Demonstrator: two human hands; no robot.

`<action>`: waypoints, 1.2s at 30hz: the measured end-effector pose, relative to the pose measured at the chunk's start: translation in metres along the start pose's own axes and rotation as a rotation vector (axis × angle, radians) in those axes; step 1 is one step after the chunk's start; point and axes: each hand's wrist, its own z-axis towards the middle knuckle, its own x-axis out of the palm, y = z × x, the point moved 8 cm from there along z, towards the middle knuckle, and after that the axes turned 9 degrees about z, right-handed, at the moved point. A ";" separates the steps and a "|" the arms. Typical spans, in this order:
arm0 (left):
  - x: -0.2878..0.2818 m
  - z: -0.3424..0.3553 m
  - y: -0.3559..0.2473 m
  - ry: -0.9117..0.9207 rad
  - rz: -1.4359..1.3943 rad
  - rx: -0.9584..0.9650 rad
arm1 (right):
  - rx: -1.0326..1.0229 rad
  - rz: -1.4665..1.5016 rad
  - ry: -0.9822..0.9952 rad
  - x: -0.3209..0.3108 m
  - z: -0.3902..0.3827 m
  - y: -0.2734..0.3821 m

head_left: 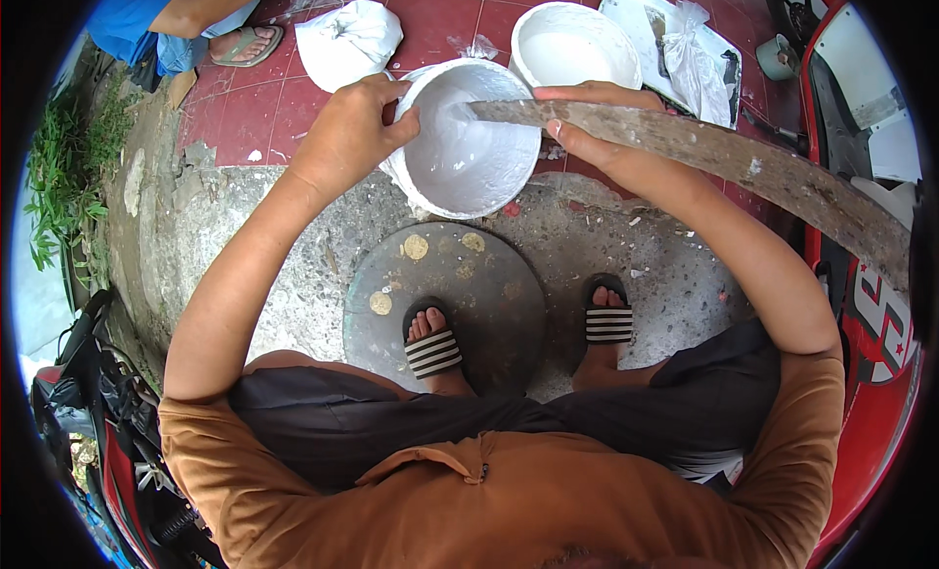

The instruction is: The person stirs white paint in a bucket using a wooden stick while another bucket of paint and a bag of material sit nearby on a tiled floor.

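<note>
A white bucket [516, 170] stands tilted toward me, with wet white paste [455, 158] inside it and smeared on its walls. My left hand [364, 127] is closed on the bucket's left rim, thumb on the near side. In my right hand [599, 124] is a long, worn wooden plank [729, 156], gripped near its left end. That end reaches over the rim and into the bucket, at the paste. The rest of the plank slants away to the right, past my forearm.
Behind stand a second white bucket [575, 45] and a white sack [348, 43] on red tiles [430, 19]. A stained white board [636, 6] carries a plastic bag [690, 65]. A person in blue [196, 16] crouches far left. Red motorbikes flank me; a round grey slab [489, 285] lies underfoot.
</note>
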 end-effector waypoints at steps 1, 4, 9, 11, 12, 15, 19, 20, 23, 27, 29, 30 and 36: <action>0.001 0.000 0.000 0.010 0.013 0.001 | -0.091 -0.101 -0.044 -0.006 0.001 0.007; 0.001 0.001 0.000 0.020 0.012 -0.012 | -0.110 -0.111 -0.024 0.000 0.000 0.001; 0.001 -0.001 0.008 -0.018 -0.023 -0.037 | -0.069 -0.013 0.119 0.025 -0.011 -0.003; 0.003 0.000 0.009 -0.008 -0.024 -0.048 | 0.069 0.127 0.175 0.034 -0.015 -0.005; 0.003 0.000 0.007 -0.020 -0.029 -0.030 | 0.069 0.124 0.171 0.034 -0.015 -0.004; 0.000 0.000 0.001 0.000 -0.018 -0.030 | 0.108 0.143 0.202 0.036 -0.012 -0.010; 0.002 -0.004 0.004 -0.004 -0.007 -0.002 | 0.020 0.110 0.066 0.010 0.000 0.007; 0.002 -0.003 0.003 -0.007 -0.007 0.000 | -0.025 0.028 0.030 0.003 0.002 0.012; 0.003 -0.003 0.001 0.013 -0.002 -0.014 | -0.026 -0.053 -0.004 -0.002 0.000 0.004; 0.004 -0.003 0.001 0.018 -0.018 -0.021 | 0.198 0.023 0.101 0.020 -0.011 -0.021; 0.004 -0.002 0.002 0.021 -0.009 -0.024 | 0.053 -0.027 0.158 0.029 -0.013 -0.013; 0.005 -0.002 0.001 0.002 -0.013 -0.008 | 0.053 -0.029 0.156 0.028 -0.012 -0.012; 0.003 -0.003 -0.003 -0.011 -0.012 0.019 | -0.073 0.094 0.028 0.008 0.000 -0.002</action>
